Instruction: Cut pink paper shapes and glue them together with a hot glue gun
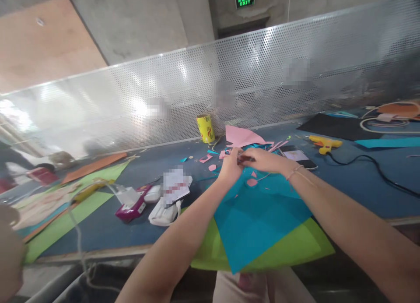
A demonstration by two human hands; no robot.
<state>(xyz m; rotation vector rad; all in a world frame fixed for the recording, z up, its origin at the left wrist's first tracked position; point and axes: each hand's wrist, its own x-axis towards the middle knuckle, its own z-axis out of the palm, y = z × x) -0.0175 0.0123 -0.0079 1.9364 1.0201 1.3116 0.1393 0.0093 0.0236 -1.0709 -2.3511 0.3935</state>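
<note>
Above the far part of a blue sheet (262, 220), my left hand (231, 163) and my right hand (260, 159) meet, fingertips together. Both are closed in a pinch; what lies between the fingers is too small and blurred to name. Pink paper scraps (212, 167) lie around my hands, and a larger pink sheet (244, 136) is just behind them. Beneath the blue sheet, a lime green sheet (295, 246) hangs over the table's front edge. A phone (298, 156) rests beside my right wrist.
A yellow tape roll (205, 128) stands by the perforated metal screen (183, 88). At right lies a yellow glue gun (324, 143) with a black cord. A purple power strip (131, 209) and a white case (164, 213) sit left. Another person's arm (11, 250) shows at far left.
</note>
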